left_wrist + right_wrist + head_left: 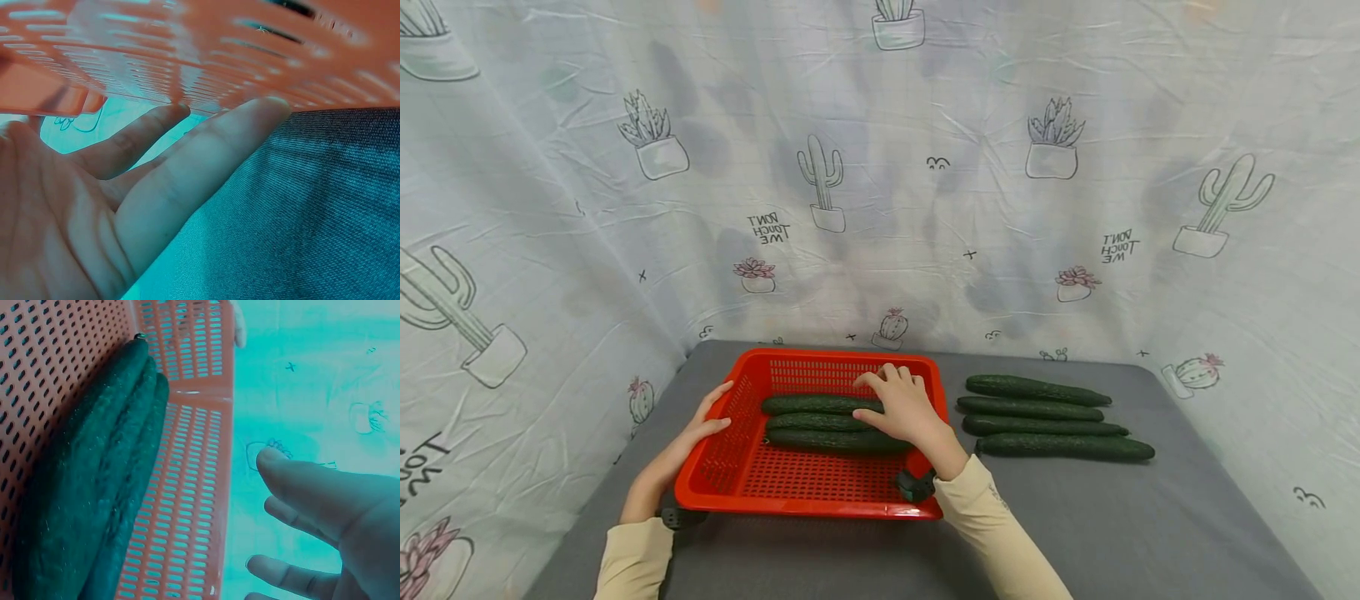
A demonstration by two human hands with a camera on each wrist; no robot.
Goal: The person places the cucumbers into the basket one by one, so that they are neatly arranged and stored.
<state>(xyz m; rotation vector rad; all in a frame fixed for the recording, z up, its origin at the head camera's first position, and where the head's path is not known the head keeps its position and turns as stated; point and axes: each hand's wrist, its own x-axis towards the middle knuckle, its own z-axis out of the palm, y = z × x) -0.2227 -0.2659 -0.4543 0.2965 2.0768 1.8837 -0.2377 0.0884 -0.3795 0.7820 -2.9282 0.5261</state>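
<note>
A red perforated plastic basket [820, 505] stands on the grey table, with three dark green cucumbers [820, 441] lying side by side inside. My left hand [688, 437] holds the basket's left rim, thumb and a finger over it. In the left wrist view, other fingers [187, 165] of that hand lie against the outside of the basket's slotted wall. Above the right ends of the cucumbers hovers my right hand [906, 408], fingers spread. The right wrist view shows nothing in its grasp and a gap between it and the cucumbers [81, 462].
Several more cucumbers [1060, 447] lie in a row on the grey table [1097, 525], right of the basket. A pale curtain [880, 183] printed with potted cacti surrounds the table at the back and sides.
</note>
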